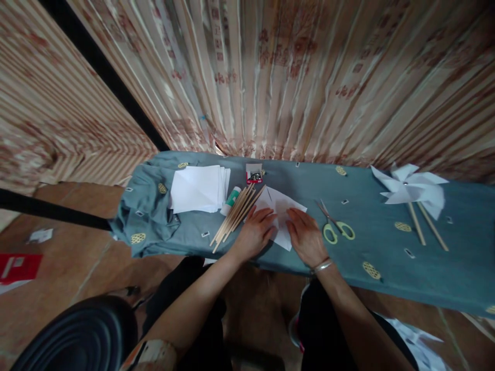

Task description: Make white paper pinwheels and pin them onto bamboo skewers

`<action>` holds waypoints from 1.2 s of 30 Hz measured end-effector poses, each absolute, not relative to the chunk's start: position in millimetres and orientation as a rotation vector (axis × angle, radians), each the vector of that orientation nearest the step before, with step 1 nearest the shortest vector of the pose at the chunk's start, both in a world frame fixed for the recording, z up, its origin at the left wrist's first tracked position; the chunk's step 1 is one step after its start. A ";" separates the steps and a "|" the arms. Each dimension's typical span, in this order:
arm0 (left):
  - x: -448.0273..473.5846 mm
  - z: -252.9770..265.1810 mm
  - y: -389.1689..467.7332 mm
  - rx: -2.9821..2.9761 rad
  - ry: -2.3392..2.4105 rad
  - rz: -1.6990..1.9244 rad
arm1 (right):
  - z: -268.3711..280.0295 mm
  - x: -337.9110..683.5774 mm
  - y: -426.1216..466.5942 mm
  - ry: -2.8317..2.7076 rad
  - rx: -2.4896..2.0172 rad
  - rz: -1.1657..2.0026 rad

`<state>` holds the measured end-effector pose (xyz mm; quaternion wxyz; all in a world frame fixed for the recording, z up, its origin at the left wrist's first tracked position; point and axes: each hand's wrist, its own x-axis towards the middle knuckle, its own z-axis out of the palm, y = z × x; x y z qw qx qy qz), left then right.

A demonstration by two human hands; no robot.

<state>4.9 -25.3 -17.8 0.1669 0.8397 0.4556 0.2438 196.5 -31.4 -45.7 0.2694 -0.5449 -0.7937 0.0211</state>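
Note:
A white sheet of paper (283,204) lies on the cloth-covered table, with a short dark line near its far corner. My left hand (256,232) rests on its left side with the fingers stretched out. On the right part of the sheet lies my right hand (305,234), fingers extended and a bracelet at the wrist. Beside my left hand are several thin wooden sticks (235,215) in a loose bundle. To the right of my right hand lie scissors (337,226) with yellow-green handles, blades apart.
A stack of white paper (196,189) lies at left, near a green-and-white glue stick (231,200). Behind the sticks stands an opened red box (254,174) of small metal pieces. Paper pinwheels (414,189) on sticks lie at right. A black stool (77,335) stands lower left.

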 end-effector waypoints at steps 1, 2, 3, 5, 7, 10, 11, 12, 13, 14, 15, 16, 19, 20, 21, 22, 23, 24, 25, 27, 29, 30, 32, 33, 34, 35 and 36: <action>-1.4 -16.3 -20.4 2.380 1.329 0.758 | -47.4 196.5 -29.6 -2.106 -1.452 0.048; -9.5 -14.5 -15.2 2.370 1.375 0.815 | -48.9 196.1 -28.0 -2.080 -1.436 0.044; -19.1 -12.6 -10.0 2.348 1.442 0.876 | -50.2 195.4 -26.6 -2.061 -1.424 0.048; -41.8 -9.1 -1.7 2.273 1.627 0.960 | -51.2 193.2 -24.4 -2.039 -1.410 0.070; -64.6 -7.3 1.7 2.208 1.827 0.945 | -50.3 190.7 -23.2 -2.031 -1.403 0.088; -87.3 -8.2 -1.7 2.198 1.947 0.777 | -47.4 187.8 -23.1 -2.023 -1.401 0.096; -90.4 -8.8 -3.7 2.208 1.962 0.721 | -46.7 187.1 -23.3 -2.018 -1.404 0.100; -91.5 -9.2 -5.4 2.214 1.967 0.666 | -46.3 186.5 -23.5 -2.012 -1.406 0.106; -91.0 -9.3 -6.6 2.212 1.977 0.619 | -46.2 186.0 -23.8 -2.005 -1.410 0.115; -89.2 -9.0 -7.1 2.205 1.994 0.582 | -46.5 185.5 -24.1 -1.999 -1.413 0.127; -86.8 -8.4 -7.0 2.195 2.014 0.551 | -46.9 184.9 -24.3 -1.994 -1.416 0.139; -84.2 -7.5 -6.3 2.184 2.038 0.527 | -47.6 184.3 -24.5 -1.991 -1.420 0.149; -77.8 -5.0 -2.9 2.169 2.092 0.488 | -49.1 182.7 -24.9 -1.988 -1.435 0.169; -76.5 -4.4 -1.8 2.160 2.103 0.487 | -49.2 182.4 -25.1 -1.987 -1.436 0.174; -75.7 -4.1 -0.9 2.147 2.113 0.494 | -49.0 182.3 -25.3 -1.986 -1.436 0.177; -75.4 -3.8 -0.2 2.133 2.118 0.509 | -48.5 182.4 -25.5 -1.985 -1.436 0.180; -75.7 -3.5 0.4 2.119 2.118 0.532 | -47.7 182.7 -25.7 -1.983 -1.439 0.183; -76.4 -3.1 1.0 2.102 2.113 0.564 | -46.7 183.2 -25.8 -1.980 -1.444 0.185; -77.7 -2.4 1.7 2.081 2.104 0.608 | -45.4 183.8 -25.9 -1.976 -1.450 0.191; -81.2 -0.3 3.6 2.003 2.081 0.744 | -42.0 184.8 -26.1 -1.959 -1.456 0.218; -83.7 3.0 6.0 1.838 2.022 0.961 | -37.7 184.7 -26.6 -1.911 -1.450 0.276; -83.3 4.8 7.0 1.719 1.959 1.093 | -35.0 184.0 -27.2 -1.867 -1.449 0.324; -76.6 8.0 7.1 1.442 1.747 1.297 | -28.9 181.4 -29.0 -1.729 -1.460 0.493; -69.8 9.0 5.6 1.302 1.616 1.349 | -25.6 179.7 -30.3 -1.639 -1.451 0.633; -60.8 9.4 2.8 1.192 1.478 1.312 | -22.2 177.9 -31.9 -1.538 -1.418 0.807; -50.0 9.1 -1.3 1.090 1.360 1.263 | -18.9 176.3 -33.5 -1.426 -1.356 1.004; -38.3 8.1 -6.3 1.007 1.261 1.206 | -15.8 175.0 -35.1 -1.309 -1.275 1.199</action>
